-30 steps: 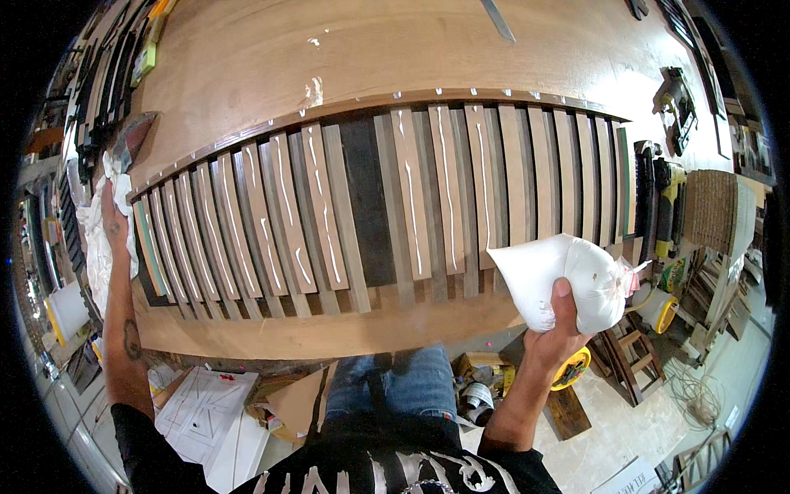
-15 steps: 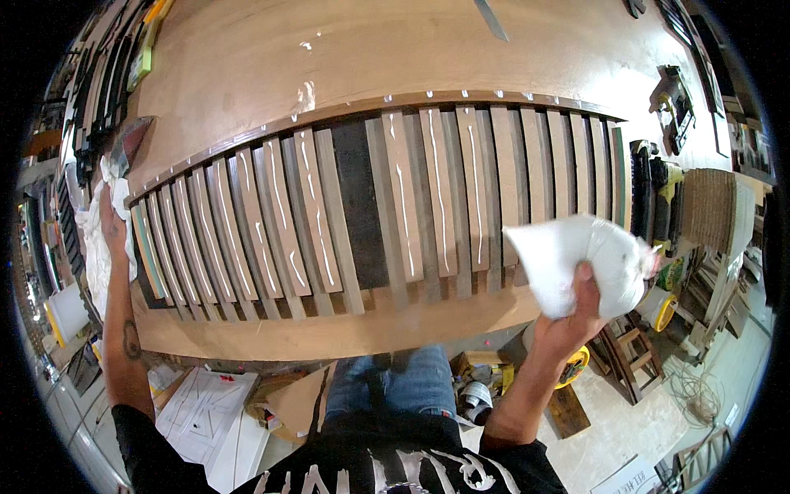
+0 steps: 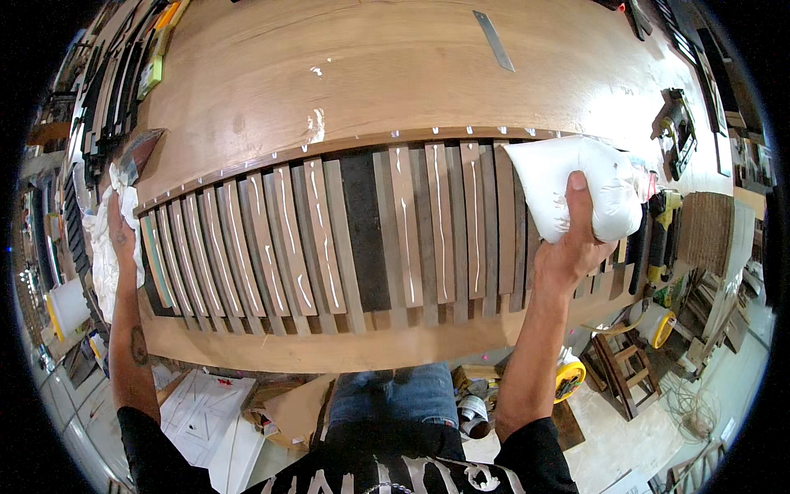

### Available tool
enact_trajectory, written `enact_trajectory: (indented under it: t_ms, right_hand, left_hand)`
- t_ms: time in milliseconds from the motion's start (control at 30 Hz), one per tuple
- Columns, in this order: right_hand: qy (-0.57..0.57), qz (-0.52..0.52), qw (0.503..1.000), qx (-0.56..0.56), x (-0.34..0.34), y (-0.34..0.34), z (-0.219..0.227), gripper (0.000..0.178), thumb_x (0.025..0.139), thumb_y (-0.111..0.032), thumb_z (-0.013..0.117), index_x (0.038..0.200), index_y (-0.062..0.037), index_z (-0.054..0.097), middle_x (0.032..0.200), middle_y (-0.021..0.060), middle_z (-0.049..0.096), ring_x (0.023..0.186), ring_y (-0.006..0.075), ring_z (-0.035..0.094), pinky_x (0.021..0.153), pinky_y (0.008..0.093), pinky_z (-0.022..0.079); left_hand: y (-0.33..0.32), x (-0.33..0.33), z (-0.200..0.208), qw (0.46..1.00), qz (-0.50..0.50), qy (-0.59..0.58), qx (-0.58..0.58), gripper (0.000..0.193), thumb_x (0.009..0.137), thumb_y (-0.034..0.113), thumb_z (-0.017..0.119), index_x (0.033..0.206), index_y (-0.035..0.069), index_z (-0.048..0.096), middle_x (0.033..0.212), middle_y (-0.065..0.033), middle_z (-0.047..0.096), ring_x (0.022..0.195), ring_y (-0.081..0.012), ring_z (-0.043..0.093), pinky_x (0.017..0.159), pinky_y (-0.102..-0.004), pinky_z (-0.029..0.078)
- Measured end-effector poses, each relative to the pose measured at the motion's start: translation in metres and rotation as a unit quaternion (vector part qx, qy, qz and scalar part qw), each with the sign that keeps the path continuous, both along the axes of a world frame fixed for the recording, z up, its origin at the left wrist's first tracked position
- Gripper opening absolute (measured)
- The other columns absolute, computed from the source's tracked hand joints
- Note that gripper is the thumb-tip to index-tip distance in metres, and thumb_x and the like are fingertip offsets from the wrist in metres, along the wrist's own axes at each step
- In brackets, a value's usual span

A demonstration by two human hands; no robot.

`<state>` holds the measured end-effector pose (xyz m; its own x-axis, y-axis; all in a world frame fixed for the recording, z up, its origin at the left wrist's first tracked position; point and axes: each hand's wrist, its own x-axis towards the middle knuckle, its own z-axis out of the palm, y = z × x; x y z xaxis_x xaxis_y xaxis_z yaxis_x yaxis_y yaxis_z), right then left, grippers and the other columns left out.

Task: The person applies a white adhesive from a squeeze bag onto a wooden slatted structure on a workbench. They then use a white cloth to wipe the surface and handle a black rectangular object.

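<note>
My right hand (image 3: 580,222) grips a plump white plastic bag of glue (image 3: 597,169), thumb across its front. The bag's pointed corner is at the top end of a wooden strip (image 3: 506,214) right of the middle. Several parallel brown strips lie in a row, and those further left carry white glue lines (image 3: 403,214). At the far left my left hand (image 3: 121,230) lies on a crumpled white cloth (image 3: 103,263) by the table edge, its fingers stretched out. The bag hides part of the right-hand strips.
A long wooden rail (image 3: 354,148) with white dabs runs along the strips' far ends. A metal blade (image 3: 494,43) lies at the back of the table (image 3: 239,74). A nail gun (image 3: 676,136) sits at the right, and dark strips (image 3: 115,82) are stacked far left.
My right hand has carried the glue bag up and away from me, to the far end of the strips. The left hand stays on the cloth. The whole view has shifted slightly downward.
</note>
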<state>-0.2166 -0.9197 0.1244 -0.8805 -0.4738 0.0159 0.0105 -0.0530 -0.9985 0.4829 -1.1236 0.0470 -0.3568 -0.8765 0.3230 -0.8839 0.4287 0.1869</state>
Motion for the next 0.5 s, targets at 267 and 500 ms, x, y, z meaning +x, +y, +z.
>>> enact_trajectory:
  t_ms: [267, 500]
  right_hand:
    - [-0.002, -0.01, 1.0, 0.005, -0.002, 0.0, -0.004, 0.058, 0.067, -0.01, 0.077, 0.117, 0.0015, 0.049, 0.109, 0.0128, 0.056, 0.094, 0.0214, 0.058, 0.077, 0.034, 0.056]
    - [0.024, -0.021, 0.999, -0.029, -0.001, 0.012, -0.005, 0.048, 0.069, -0.007, 0.077, 0.111, 0.001, 0.056, 0.102, 0.0091, 0.061, 0.088, 0.018, 0.059, 0.076, 0.0303, 0.052]
  left_hand:
    - [0.005, -0.009, -0.001, 1.0, 0.001, 0.002, -0.009, 0.059, 0.096, 0.045, 0.028, 0.135, 0.002, 0.037, 0.138, -0.0137, 0.04, 0.13, -0.0285, 0.034, 0.106, -0.0362, 0.024]
    - [0.0, 0.0, -0.005, 0.999, -0.002, -0.025, -0.021, 0.054, 0.097, 0.04, 0.03, 0.136, 0.002, 0.037, 0.138, -0.0133, 0.04, 0.129, -0.0287, 0.035, 0.106, -0.0351, 0.025]
